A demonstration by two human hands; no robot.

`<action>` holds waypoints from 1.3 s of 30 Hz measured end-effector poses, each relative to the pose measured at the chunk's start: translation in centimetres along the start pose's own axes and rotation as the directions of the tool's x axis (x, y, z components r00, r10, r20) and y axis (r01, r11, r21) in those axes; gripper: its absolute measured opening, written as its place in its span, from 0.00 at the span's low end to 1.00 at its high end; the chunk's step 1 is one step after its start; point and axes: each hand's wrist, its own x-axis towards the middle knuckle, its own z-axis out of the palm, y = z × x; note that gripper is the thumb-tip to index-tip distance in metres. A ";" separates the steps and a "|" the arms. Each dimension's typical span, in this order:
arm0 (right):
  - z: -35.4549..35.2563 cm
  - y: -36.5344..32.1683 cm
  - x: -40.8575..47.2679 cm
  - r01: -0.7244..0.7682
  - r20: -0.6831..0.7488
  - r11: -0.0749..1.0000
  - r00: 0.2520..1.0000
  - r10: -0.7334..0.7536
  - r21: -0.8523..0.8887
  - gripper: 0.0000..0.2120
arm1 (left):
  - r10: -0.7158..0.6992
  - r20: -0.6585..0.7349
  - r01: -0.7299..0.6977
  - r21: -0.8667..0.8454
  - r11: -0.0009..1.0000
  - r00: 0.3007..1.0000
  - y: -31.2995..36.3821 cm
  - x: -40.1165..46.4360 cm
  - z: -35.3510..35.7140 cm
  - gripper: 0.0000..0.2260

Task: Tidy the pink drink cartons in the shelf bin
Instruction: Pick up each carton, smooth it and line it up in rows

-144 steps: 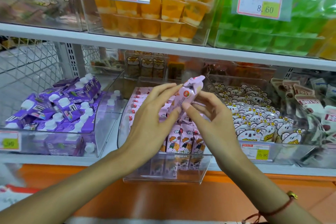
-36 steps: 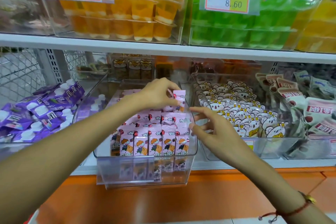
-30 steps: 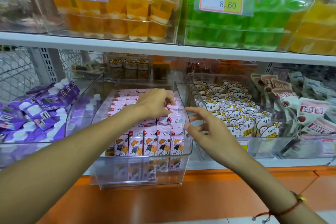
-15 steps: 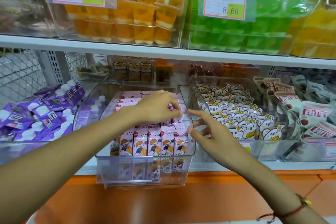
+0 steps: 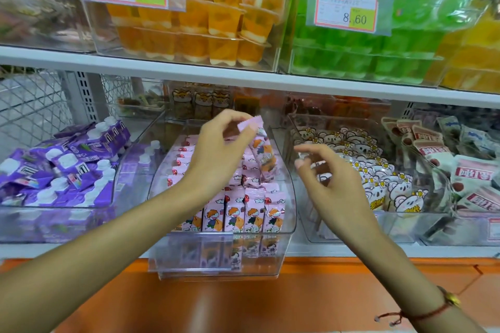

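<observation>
Pink drink carton (image 5: 261, 154), apparently light and slightly crushable, hung above the shelf bin (image 5: 286, 224), pinched by its crimped top seam in the left hand (image 5: 221, 151); right hand (image 5: 332, 186) hovered empty, loosely curled.

Cartons (image 5: 243, 213) in bin (image 5: 289, 227)

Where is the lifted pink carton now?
The lifted pink carton hangs tilted from the left hand, above the clear bin, mid-frame in the head view.
</observation>
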 end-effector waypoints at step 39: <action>4.5 -3.4 0.2 -0.327 0.336 0.749 0.930 0.148 0.576 0.13 | 0.079 0.133 -0.079 -0.006 0.997 0.988 -2.7 -4.7 -2.6 0.11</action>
